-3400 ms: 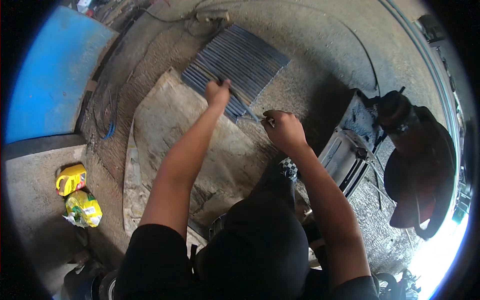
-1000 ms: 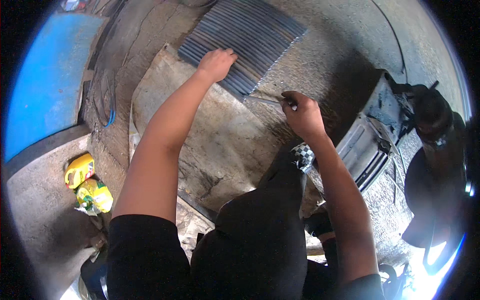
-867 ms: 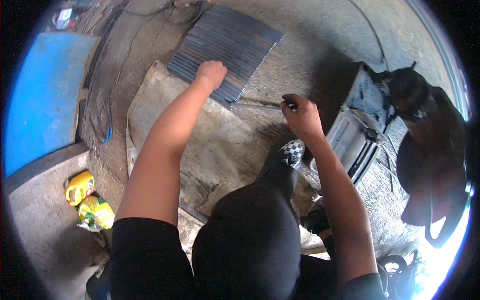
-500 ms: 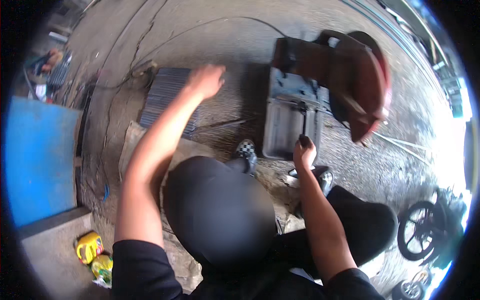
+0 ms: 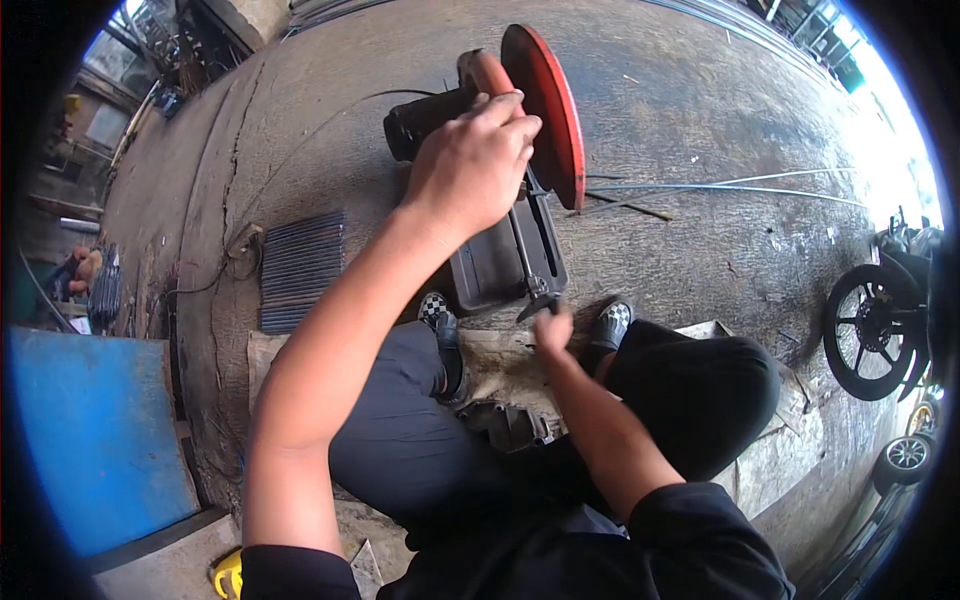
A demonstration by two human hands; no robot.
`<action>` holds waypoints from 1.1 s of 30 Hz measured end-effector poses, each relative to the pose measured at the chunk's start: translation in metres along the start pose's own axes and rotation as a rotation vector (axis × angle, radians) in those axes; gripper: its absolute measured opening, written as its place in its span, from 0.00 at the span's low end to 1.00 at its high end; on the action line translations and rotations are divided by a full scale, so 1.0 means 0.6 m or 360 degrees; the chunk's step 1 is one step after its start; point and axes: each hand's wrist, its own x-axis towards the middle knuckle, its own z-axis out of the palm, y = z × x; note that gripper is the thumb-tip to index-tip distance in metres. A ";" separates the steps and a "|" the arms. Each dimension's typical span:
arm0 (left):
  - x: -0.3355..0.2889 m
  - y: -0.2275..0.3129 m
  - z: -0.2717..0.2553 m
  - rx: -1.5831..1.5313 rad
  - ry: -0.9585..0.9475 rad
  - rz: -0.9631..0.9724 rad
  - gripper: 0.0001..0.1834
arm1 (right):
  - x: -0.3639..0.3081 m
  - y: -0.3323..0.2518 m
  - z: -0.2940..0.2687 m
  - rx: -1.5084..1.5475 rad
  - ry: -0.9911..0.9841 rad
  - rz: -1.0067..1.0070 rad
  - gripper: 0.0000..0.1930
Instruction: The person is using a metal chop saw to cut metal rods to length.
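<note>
A cut-off saw with a red disc guard [image 5: 560, 110] stands on the ground in front of me. My left hand [image 5: 470, 165] reaches over it, fingers curled around its handle [image 5: 490, 75]; part of the grip is hidden behind the hand. Closer to me is the saw's grey base [image 5: 490, 265], with a long screw rod [image 5: 522, 240] running along it. At the near end of that rod, my right hand [image 5: 553, 328] is closed on the dark vise crank [image 5: 540, 306]. Its fingers are slightly blurred.
A stack of dark metal rods [image 5: 302, 270] lies left of the saw. Long thin bars [image 5: 740, 186] stretch to the right. A blue panel [image 5: 105, 440] stands at left, a motorcycle wheel [image 5: 868, 330] at right. My shoes [image 5: 612, 322] flank the base.
My left hand has moved from near the rod stack to the saw's handle. My right hand stays at the vise crank. The whole view has shifted, and the saw's head appears farther left.
</note>
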 end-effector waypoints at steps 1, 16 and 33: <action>0.004 0.000 0.005 -0.0032 0.0091 0.0076 0.12 | -0.050 0.004 -0.011 -0.0225 -0.0295 -0.0508 0.17; 0.001 -0.031 0.043 -0.0013 -0.0322 0.0082 0.27 | 0.036 0.001 0.019 0.0961 -0.0430 0.0587 0.26; 0.021 -0.039 0.090 -0.0348 0.0313 -0.0131 0.21 | 0.013 -0.042 -0.013 -0.0194 -0.0313 0.0005 0.19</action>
